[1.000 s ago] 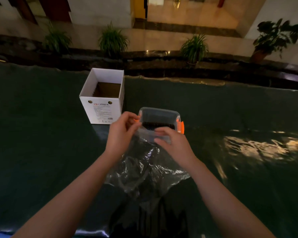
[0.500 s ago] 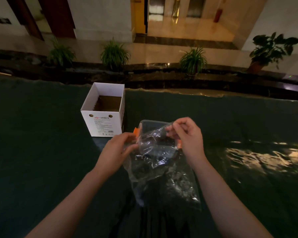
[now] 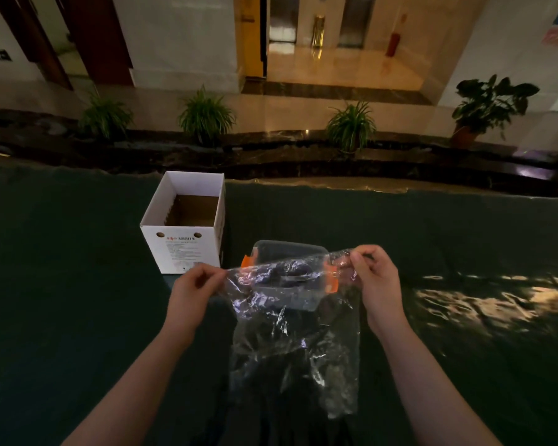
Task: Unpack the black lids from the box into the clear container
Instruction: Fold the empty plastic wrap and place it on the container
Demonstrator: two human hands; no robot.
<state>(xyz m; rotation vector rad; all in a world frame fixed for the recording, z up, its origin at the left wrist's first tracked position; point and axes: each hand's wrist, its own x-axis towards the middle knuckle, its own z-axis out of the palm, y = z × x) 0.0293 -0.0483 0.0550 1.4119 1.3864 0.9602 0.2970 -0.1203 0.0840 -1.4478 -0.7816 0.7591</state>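
Stretching plastic bag (image 3: 295, 342) (top edge taut), left hand (image 3: 192, 292), right hand (image 3: 376, 278)

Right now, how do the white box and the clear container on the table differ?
The white cardboard box is opaque, printed on its front and taller; the clear container is see-through, lower, with orange clips at its ends. The box stands in plain view at the left, with only its brown bottom showing inside; the container sits partly behind the crinkled plastic bag pinched by the left hand and right hand. Both are open-topped and rest on the dark table.
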